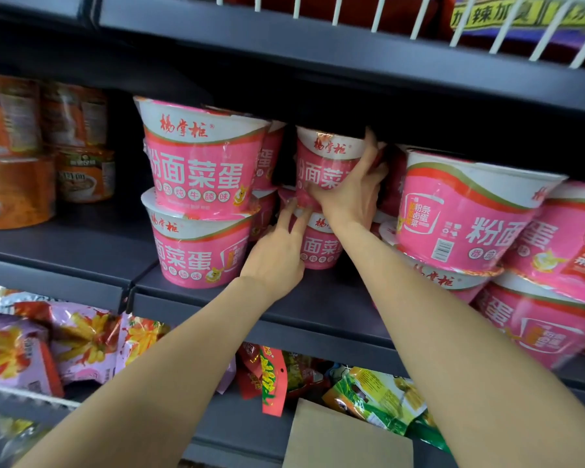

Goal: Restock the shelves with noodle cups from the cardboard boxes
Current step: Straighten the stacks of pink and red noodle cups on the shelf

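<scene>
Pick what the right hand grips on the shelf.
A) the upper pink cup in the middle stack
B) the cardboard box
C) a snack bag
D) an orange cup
A: the right hand wraps its fingers round the upper pink cup, which sits above another pink cup.

The dark grey metal shelf (304, 309) carries pink-and-white paper noodle cups (196, 163) stacked two high, from the centre out to 3 o'clock. At 9 o'clock on it stand orange-labelled round tubs (17, 187). The lower dark shelf (237, 423) at 6 to 8 o'clock holds lilac snack bags (81, 346) and green packets (382, 400).
</scene>
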